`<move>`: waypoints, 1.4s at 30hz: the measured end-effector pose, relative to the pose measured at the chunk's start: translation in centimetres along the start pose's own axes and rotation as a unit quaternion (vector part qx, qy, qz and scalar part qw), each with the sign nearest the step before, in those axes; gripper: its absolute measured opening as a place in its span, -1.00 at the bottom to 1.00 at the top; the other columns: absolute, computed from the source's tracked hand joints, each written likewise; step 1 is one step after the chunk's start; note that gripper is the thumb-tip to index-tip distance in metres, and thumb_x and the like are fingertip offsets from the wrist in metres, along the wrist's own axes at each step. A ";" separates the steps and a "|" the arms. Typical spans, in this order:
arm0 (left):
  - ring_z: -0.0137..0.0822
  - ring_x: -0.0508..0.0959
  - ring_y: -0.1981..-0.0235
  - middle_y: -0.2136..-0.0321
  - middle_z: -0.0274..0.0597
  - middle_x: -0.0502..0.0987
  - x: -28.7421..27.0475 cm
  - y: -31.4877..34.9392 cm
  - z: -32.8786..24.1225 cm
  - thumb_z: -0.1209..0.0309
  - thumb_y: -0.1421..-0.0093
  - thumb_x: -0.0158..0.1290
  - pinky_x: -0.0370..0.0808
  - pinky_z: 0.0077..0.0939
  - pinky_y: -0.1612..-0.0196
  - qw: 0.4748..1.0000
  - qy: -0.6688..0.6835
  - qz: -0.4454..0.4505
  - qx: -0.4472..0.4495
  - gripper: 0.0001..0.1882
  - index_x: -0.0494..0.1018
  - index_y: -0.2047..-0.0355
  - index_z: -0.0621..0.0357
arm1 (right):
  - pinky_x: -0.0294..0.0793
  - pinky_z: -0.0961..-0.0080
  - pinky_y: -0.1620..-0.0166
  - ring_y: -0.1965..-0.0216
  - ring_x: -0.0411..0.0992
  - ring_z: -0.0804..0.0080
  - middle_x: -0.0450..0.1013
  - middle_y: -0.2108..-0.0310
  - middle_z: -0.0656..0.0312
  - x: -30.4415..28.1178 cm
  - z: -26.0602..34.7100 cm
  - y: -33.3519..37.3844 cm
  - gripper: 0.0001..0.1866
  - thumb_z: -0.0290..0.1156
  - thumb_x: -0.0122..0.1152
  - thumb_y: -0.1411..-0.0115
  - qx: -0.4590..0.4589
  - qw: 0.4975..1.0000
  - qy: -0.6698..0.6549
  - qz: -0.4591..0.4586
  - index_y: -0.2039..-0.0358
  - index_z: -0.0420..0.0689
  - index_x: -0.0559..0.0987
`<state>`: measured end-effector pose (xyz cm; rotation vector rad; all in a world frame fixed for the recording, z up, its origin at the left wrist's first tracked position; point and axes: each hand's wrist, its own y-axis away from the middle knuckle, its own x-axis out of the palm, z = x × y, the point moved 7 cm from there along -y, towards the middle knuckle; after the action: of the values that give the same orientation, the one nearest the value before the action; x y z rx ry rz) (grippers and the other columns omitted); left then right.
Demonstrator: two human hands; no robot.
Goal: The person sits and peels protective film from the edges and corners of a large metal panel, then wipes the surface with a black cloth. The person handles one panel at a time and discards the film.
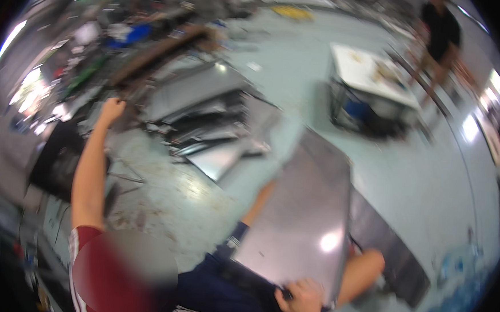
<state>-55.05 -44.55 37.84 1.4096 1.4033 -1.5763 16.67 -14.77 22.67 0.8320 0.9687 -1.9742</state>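
A grey sheet-metal panel [304,211] lies aslant across my lap. At its near edge, my right hand [303,299] is closed around a small black object [285,294] whose kind I cannot make out. My left arm stretches far out to the left. The left hand [114,109] at its end looks curled into a fist, close to a long rusty-brown beam [159,56]; blur hides whatever may be in it. Under and to the right of the panel on my lap is a darker flat sheet [390,244].
Ahead on the floor is a loose stack of metal panels [208,90]. A white-topped table [375,78] stands farther right, with a person [440,33] beyond it. To the left sits a black box-like object [58,158]. Blue translucent plastic [456,289] lies at the lower right.
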 end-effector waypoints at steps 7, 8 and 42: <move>-0.20 0.68 0.34 0.38 -0.02 0.68 21.4 23.0 -33.0 0.18 -0.31 0.16 0.56 -0.29 0.20 0.848 0.327 0.309 0.279 -0.65 0.62 0.16 0.27 | 0.38 0.33 0.45 0.53 0.38 0.29 0.34 0.63 0.30 -0.4 -1.7 1.2 -0.75 -0.26 0.51 0.23 0.061 0.998 -0.001 0.002 0.64 -0.02 0.56; -0.25 0.68 0.38 0.43 -0.06 0.67 23.6 25.3 -35.9 0.09 -0.34 0.13 0.54 -0.30 0.24 0.835 0.356 0.345 0.238 -0.57 0.61 0.21 0.30 | 0.38 0.34 0.46 0.53 0.38 0.29 0.33 0.63 0.31 -0.6 -1.7 1.1 -0.75 -0.25 0.51 0.22 0.061 0.998 0.003 -0.006 0.64 -0.01 0.57; -0.22 0.57 0.18 0.17 -0.01 0.61 12.4 54.3 -44.5 0.46 -0.17 0.29 0.49 -0.34 0.03 0.608 0.703 0.368 -0.017 -0.63 0.47 0.08 0.43 | 0.51 0.43 0.24 0.36 0.57 0.26 0.67 0.20 0.04 -20.9 -21.9 25.7 -0.53 -0.54 0.24 -0.13 0.509 0.833 0.106 -0.187 -0.09 -0.01 0.67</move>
<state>5.32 -14.52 14.62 2.8513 1.0604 0.4011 53.30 0.30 19.85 1.5365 0.0781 -2.8091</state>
